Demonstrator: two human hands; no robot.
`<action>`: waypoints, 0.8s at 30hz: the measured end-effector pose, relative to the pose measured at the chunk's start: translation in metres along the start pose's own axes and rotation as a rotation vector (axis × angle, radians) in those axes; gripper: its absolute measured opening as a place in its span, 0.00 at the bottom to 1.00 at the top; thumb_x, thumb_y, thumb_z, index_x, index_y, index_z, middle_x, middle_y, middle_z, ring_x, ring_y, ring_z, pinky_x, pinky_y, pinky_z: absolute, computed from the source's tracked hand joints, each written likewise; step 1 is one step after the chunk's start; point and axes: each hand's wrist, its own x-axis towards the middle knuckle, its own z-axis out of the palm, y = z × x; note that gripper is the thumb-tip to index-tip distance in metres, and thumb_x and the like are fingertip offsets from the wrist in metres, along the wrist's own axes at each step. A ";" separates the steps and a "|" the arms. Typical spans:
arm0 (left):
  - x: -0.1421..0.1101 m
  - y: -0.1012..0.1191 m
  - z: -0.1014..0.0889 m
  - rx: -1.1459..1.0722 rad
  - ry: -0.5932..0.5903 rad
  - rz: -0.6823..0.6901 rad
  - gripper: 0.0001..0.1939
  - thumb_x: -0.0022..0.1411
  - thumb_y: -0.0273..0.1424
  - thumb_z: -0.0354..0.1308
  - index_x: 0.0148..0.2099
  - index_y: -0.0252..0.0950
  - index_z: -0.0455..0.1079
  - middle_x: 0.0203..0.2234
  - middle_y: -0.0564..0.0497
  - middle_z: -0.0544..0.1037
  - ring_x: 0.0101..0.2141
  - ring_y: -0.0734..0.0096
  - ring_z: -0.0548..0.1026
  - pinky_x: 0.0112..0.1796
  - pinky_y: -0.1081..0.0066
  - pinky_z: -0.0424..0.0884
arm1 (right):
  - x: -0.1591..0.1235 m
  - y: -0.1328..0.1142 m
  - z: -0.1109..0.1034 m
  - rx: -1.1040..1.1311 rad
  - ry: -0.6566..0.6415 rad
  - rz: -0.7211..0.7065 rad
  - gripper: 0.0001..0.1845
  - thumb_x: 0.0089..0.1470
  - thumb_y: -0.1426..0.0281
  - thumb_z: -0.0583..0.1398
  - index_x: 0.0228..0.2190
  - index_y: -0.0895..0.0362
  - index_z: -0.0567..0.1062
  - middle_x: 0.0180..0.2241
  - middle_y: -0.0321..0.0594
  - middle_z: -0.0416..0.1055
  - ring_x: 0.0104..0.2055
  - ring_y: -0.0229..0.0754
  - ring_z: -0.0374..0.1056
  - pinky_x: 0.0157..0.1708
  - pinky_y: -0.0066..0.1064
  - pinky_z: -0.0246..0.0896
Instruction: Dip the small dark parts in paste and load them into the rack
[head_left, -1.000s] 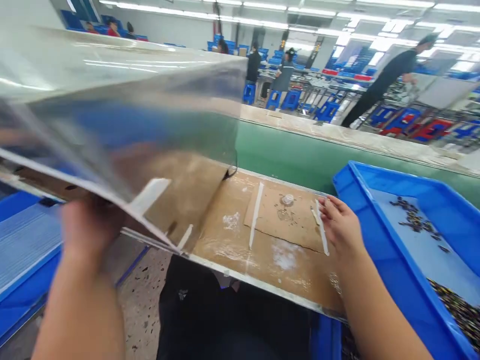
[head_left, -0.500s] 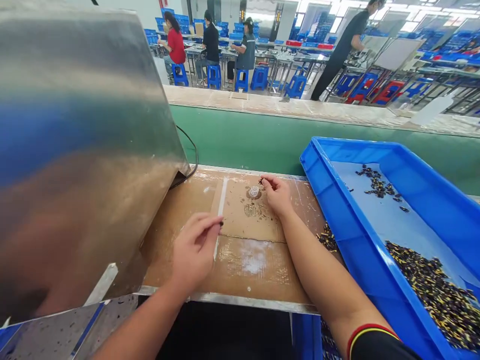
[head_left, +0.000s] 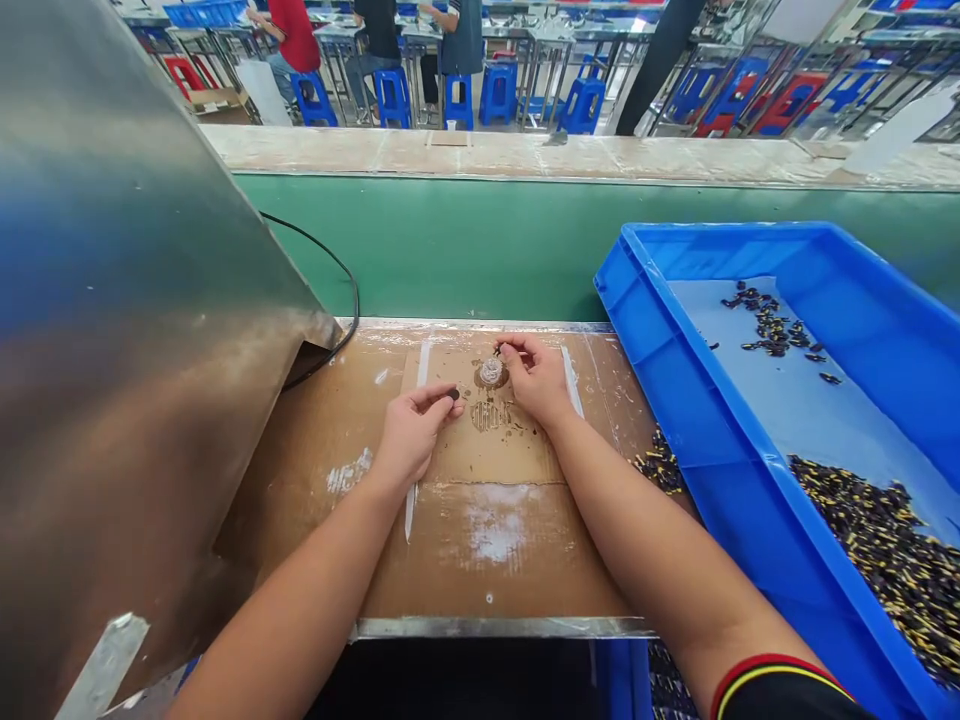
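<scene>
Between thumb and fingers, my left hand [head_left: 415, 425] pinches a small dark round piece [head_left: 453, 394]. My right hand [head_left: 536, 378] grips a tiny dark part [head_left: 497, 351], mostly covered by the fingertips, just above a small clear round object [head_left: 491, 371]. That clear object sits in a dark wet-looking ring on a cardboard sheet [head_left: 465, 455] taped to the bench. Nearer to me on the sheet is a striped round mark [head_left: 486, 416]. Whether the right-hand part touches the clear object I cannot tell.
A blue bin [head_left: 720, 440] at the right holds many small black-and-yellow parts [head_left: 885, 560]; more parts [head_left: 660, 466] lie beside it on the bench. A large metal housing [head_left: 135, 330] stands at the left, with a black cable [head_left: 330, 255]. People sit beyond the green wall [head_left: 465, 240].
My left hand has come forward and right, closer to the clear round object. My right hand stays beside that object, still pinching its part. The camera view has tilted down.
</scene>
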 end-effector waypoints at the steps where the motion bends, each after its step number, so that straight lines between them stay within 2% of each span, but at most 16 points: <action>1: 0.000 0.000 0.000 0.018 -0.010 0.009 0.23 0.44 0.37 0.79 0.41 0.30 0.82 0.32 0.45 0.84 0.32 0.70 0.82 0.41 0.69 0.80 | 0.000 0.000 0.000 -0.005 -0.003 -0.012 0.13 0.65 0.62 0.60 0.44 0.53 0.81 0.43 0.42 0.82 0.41 0.43 0.77 0.44 0.37 0.74; 6: 0.000 -0.004 -0.003 0.104 -0.052 0.027 0.22 0.51 0.41 0.77 0.43 0.31 0.82 0.33 0.44 0.84 0.36 0.66 0.83 0.46 0.65 0.81 | -0.002 0.000 -0.002 -0.122 -0.002 -0.130 0.11 0.66 0.65 0.59 0.43 0.51 0.82 0.44 0.41 0.82 0.46 0.45 0.77 0.46 0.39 0.73; 11: 0.001 -0.005 -0.006 0.238 -0.061 0.094 0.20 0.56 0.39 0.72 0.47 0.33 0.82 0.32 0.45 0.84 0.34 0.70 0.80 0.42 0.70 0.78 | -0.004 -0.002 -0.003 -0.223 -0.025 -0.228 0.10 0.67 0.68 0.59 0.43 0.50 0.82 0.43 0.40 0.82 0.46 0.46 0.77 0.45 0.41 0.74; 18: -0.001 -0.003 -0.006 0.323 -0.068 0.155 0.16 0.60 0.34 0.68 0.50 0.36 0.82 0.40 0.46 0.84 0.34 0.72 0.78 0.40 0.71 0.76 | -0.006 -0.003 -0.003 -0.281 -0.038 -0.233 0.11 0.68 0.68 0.59 0.45 0.48 0.82 0.44 0.38 0.82 0.47 0.47 0.77 0.45 0.42 0.75; 24: 0.000 -0.005 -0.006 0.350 -0.090 0.171 0.16 0.61 0.32 0.67 0.51 0.35 0.81 0.41 0.45 0.84 0.37 0.68 0.79 0.42 0.69 0.76 | -0.007 -0.001 -0.002 -0.332 -0.044 -0.267 0.11 0.68 0.68 0.59 0.45 0.48 0.82 0.44 0.39 0.83 0.46 0.47 0.76 0.46 0.43 0.75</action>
